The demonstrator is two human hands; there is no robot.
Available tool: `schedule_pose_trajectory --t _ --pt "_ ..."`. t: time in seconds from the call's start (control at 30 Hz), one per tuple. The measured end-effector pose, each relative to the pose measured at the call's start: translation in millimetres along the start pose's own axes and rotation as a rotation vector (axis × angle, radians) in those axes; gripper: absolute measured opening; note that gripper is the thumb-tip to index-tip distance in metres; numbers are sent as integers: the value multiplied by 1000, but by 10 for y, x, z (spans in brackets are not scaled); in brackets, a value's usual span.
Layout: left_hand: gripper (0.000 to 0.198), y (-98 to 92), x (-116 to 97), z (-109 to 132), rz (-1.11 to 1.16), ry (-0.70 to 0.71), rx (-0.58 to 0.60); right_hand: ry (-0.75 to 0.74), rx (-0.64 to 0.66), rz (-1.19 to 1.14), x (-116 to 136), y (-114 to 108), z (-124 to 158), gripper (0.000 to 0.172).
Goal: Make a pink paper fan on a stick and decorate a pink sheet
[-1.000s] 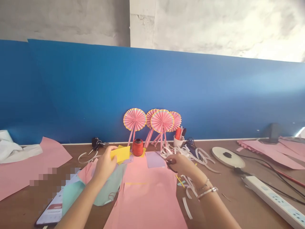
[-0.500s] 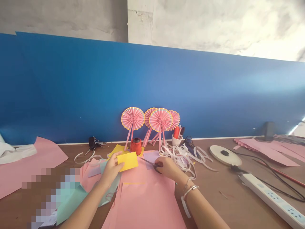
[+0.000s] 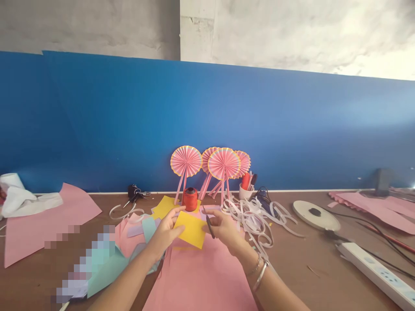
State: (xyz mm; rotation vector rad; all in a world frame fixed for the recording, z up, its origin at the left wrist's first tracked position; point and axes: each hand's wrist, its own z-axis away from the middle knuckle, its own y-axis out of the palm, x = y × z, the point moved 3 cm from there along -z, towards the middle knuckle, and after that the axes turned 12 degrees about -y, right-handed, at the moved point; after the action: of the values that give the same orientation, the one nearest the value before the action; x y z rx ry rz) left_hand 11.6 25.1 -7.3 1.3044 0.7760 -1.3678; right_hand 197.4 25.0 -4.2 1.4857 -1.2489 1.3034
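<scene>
My left hand (image 3: 167, 230) pinches the left edge of a small yellow paper piece (image 3: 191, 230), held tilted above a large pink paper sheet (image 3: 207, 276). Dark-handled scissors (image 3: 210, 225) are in my right hand (image 3: 226, 225), their blades pointing away from me. The fingers of that hand are at the paper's right edge; whether they grip it as well I cannot tell. Just beyond the hands stands a red thread spool (image 3: 190, 200) on more yellow paper (image 3: 164, 207). Behind it, pink pleated paper fans (image 3: 186, 161) lean against the blue partition.
White paper strips (image 3: 253, 218) lie tangled right of my hands, before a white cup (image 3: 246, 191) of tools. Farther right are a round pale lid (image 3: 303, 216) and a power strip (image 3: 376, 270). Keys (image 3: 136, 194) and teal paper (image 3: 108, 268) lie to the left.
My right hand has come in to the yellow paper's right edge, the scissors turning more upright. The paper has turned and moved right and slightly nearer me. The view has shifted a little.
</scene>
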Motion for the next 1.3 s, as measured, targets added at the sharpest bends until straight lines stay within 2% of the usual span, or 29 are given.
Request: schedule_pose_trajectory --t 0.1,0.17,0.23,0.3,0.37,0.47,0.57,0.73,0.9,1.3 --pt "53 34 11 9 202 -6 -23 -69 -99 62 -34 34 -9 38" --pt "45 80 52 8 302 -41 13 -131 -170 64 -45 46 -14 36" --pt "40 130 120 -2 287 -93 37 -164 -225 68 -49 60 -9 34" --pt "37 149 184 -21 211 -121 -14 -176 -230 79 -54 85 0 32" --pt "38 123 207 -42 147 -97 -111 -156 -179 75 -71 120 8 31" --pt "41 26 150 -70 121 5 -209 -63 -37 50 -113 173 21 31" --pt "45 -103 61 -93 125 81 -244 11 100 46 -130 206 43 32" --pt "44 -225 13 -123 125 113 -253 30 254 47 -119 243 86 36" --pt "44 -193 5 -110 85 85 -245 25 291 39 -111 264 104 41" --pt "39 -168 6 -99 61 71 -212 22 272 59 -117 252 96 41"
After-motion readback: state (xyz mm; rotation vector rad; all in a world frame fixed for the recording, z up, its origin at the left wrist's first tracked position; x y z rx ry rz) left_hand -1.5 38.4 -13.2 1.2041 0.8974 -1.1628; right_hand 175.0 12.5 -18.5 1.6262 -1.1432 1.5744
